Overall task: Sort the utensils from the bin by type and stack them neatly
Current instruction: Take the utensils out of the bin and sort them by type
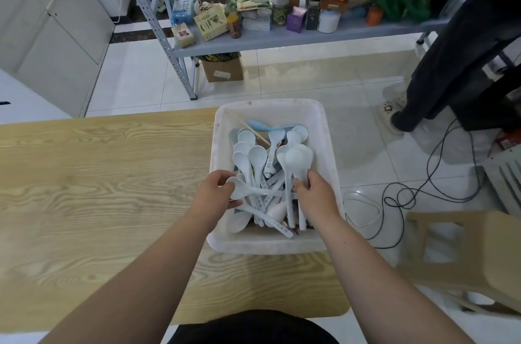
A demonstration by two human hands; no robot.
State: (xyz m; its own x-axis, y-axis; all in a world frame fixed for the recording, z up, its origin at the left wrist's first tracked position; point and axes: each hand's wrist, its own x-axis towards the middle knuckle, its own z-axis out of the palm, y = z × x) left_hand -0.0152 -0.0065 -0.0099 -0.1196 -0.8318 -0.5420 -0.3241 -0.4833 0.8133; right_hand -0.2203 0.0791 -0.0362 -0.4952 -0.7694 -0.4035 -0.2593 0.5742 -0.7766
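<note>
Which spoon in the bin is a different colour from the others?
The blue spoon, lying at the bin's far end. All the rest are white spoons.

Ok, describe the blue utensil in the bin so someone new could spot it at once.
Find the white plastic bin on the right end of the wooden table. At its far end, a blue utensil lies crosswise behind the pile. It is the only blue piece, among white spoons and a tan chopstick.
</note>
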